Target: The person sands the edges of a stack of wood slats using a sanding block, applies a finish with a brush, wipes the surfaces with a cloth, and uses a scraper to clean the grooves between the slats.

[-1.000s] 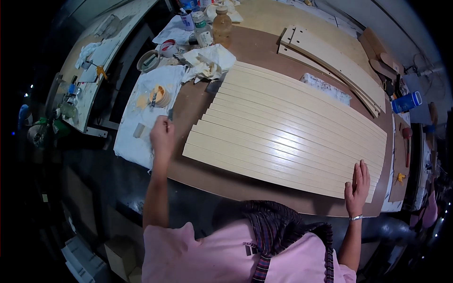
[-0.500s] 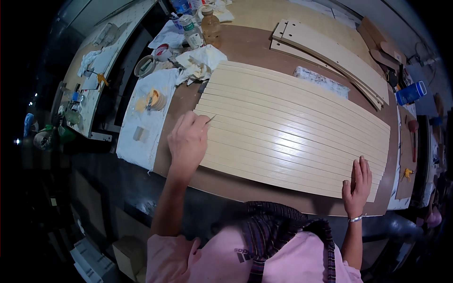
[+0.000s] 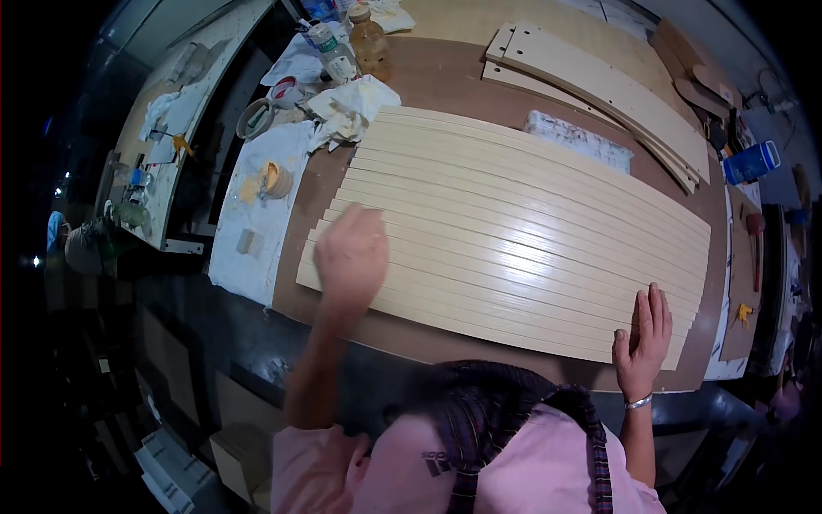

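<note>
Many long, narrow cream slats (image 3: 479, 214) lie side by side as one wide panel on the brown work surface (image 3: 437, 73). Over their left part is my left hand (image 3: 353, 257), its fingers curled closed. Motion blurs it, and whatever it grips cannot be made out. My right hand (image 3: 644, 338) rests flat near the right front end of the slats, fingers extended and holding nothing. Some slat ends at the left stick out further than others. A small open tub (image 3: 276, 180) of orange-tan paste stands beyond my left hand on a white cloth (image 3: 248, 271).
Crumpled paper (image 3: 353, 110), a clear bottle (image 3: 334, 56) and an amber bottle (image 3: 370, 44) sit at the back left. Boards with holes (image 3: 591, 81) are stacked behind the slats, near a paint-spattered white block (image 3: 578, 141). At the right is a blue container (image 3: 751, 163).
My left hand has come slightly nearer to me and turned. The thin dark pointed thing seen between its fingers before no longer shows. My right hand stays almost in place.
</note>
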Motion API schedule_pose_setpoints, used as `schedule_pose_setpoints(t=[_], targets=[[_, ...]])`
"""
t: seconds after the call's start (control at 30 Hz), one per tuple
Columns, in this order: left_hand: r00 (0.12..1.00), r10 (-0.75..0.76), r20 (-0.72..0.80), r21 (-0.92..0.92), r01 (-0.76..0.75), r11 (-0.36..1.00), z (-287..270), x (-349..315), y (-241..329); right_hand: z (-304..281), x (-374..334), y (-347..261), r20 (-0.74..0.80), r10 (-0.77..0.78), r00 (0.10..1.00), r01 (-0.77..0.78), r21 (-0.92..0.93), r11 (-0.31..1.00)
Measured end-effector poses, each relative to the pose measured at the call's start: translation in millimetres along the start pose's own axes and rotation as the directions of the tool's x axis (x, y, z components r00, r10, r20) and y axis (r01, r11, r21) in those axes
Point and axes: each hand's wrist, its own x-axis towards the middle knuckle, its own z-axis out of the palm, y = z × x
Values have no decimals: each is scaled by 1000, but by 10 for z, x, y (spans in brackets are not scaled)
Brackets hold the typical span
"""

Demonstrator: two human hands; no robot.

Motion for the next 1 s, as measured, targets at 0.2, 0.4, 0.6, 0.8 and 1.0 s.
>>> schedule_pose_setpoints(t=[0.2, 0.4, 0.6, 0.8, 1.0], targets=[[989, -36, -145, -50, 29, 998, 66, 24, -41, -16, 7, -26, 8, 8, 1000, -8, 10, 1000], [997, -27, -68, -98, 20, 995, 159, 11, 213, -28, -1, 6, 2, 19, 1000, -19, 17, 1000], [994, 92, 56, -80, -87, 993, 299, -84, 666, -7, -2, 14, 7, 37, 999, -37, 29, 999], [995, 93, -35, -158, -97, 983, 287, -98, 720, 19, 17, -30, 4, 29, 1000, -29, 55, 998], [993, -32, -116, -114, 19, 993, 152, -158, 360, -8, -15, 23, 21, 53, 998, -54, 28, 998]])
